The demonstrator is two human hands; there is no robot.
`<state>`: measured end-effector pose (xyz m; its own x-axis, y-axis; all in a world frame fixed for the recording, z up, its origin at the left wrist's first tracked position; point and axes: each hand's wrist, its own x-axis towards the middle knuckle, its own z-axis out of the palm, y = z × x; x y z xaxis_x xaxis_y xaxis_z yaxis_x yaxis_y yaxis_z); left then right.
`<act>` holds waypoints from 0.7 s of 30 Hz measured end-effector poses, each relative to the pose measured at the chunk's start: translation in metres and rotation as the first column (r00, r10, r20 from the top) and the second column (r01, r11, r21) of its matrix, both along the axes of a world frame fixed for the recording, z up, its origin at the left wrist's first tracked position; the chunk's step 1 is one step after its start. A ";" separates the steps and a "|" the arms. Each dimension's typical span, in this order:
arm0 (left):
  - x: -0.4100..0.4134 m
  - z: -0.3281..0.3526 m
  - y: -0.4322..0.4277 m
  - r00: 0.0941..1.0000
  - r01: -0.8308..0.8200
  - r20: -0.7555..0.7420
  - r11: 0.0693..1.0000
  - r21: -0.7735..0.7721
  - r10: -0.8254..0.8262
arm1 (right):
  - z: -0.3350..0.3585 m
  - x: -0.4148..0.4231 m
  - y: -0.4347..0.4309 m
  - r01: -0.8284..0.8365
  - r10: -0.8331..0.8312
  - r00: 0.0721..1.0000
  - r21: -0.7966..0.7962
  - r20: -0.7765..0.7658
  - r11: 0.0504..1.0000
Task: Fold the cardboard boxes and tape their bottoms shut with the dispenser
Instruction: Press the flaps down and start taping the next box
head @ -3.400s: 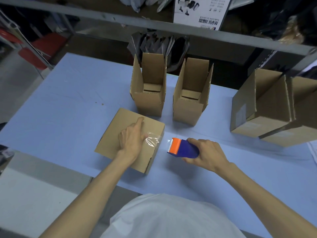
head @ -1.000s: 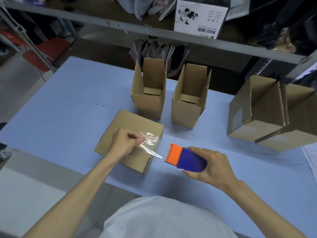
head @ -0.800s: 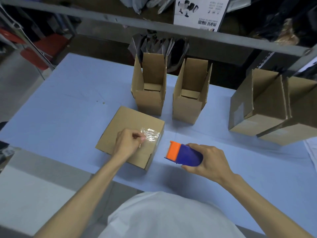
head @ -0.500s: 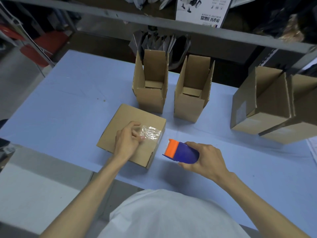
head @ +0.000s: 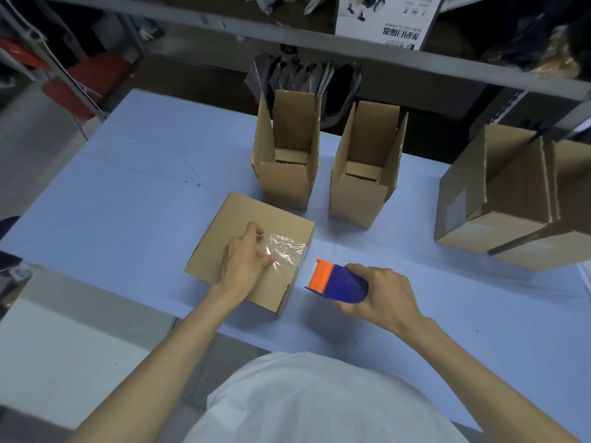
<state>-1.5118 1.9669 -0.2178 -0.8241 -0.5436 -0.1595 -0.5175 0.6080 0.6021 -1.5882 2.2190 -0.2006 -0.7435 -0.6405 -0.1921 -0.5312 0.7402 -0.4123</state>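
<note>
So compared with a second ago, the left hand point(head: 244, 262) isn't pinching a lifted tape end anymore; it's lying on the box point(head: 249, 251) with fingers loosely spread, fingertips pressing the edge of the wrinkly clear tape point(head: 286, 251), which is now sitting flat on the cardboard near the right edge. The dispenser point(head: 339, 281), blue with an orange front, is sitting closer to the box than before, just beside its right edge, and the right hand point(head: 380, 294) is wrapping tight around its body. That box is lying closed side up near the front of the blue table point(head: 128, 187). Behind it two tall boxes point(head: 287, 155) point(head: 364, 174) are standing open, flaps up, and I'm seeing only their folded bottom flaps inside. On the right, bigger cartons point(head: 499, 199) are leaning on their sides, insides not visible. A white printed carton point(head: 387, 17) on the shelf is showing upside-down text, too blurry for me to make out.
</note>
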 end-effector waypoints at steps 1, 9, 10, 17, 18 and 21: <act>-0.001 0.003 -0.002 0.999 0.025 0.029 1.000 -0.015 -0.024 | -0.001 0.000 0.000 -0.005 0.005 1.000 0.005 0.000 1.000; -0.015 0.025 -0.009 0.933 0.248 0.340 0.898 -0.363 -0.120 | -0.008 -0.005 -0.009 -0.083 0.085 0.996 0.081 -0.015 0.993; -0.013 0.023 -0.014 0.944 0.220 0.310 0.913 -0.344 -0.111 | -0.009 -0.005 -0.009 -0.080 0.081 0.997 0.081 -0.007 0.994; 0.001 -0.007 0.001 0.971 0.222 -0.138 0.956 0.192 -0.198 | -0.006 -0.008 -0.023 -0.103 0.097 0.994 0.114 0.056 0.988; 0.000 -0.011 0.002 0.968 0.233 -0.136 0.951 0.201 -0.208 | -0.003 -0.009 -0.029 -0.111 0.104 0.993 0.141 0.058 0.984; 0.001 -0.018 -0.005 0.971 0.221 -0.149 0.945 0.240 -0.189 | 0.006 -0.014 -0.053 -0.140 0.148 0.989 0.248 -0.013 0.959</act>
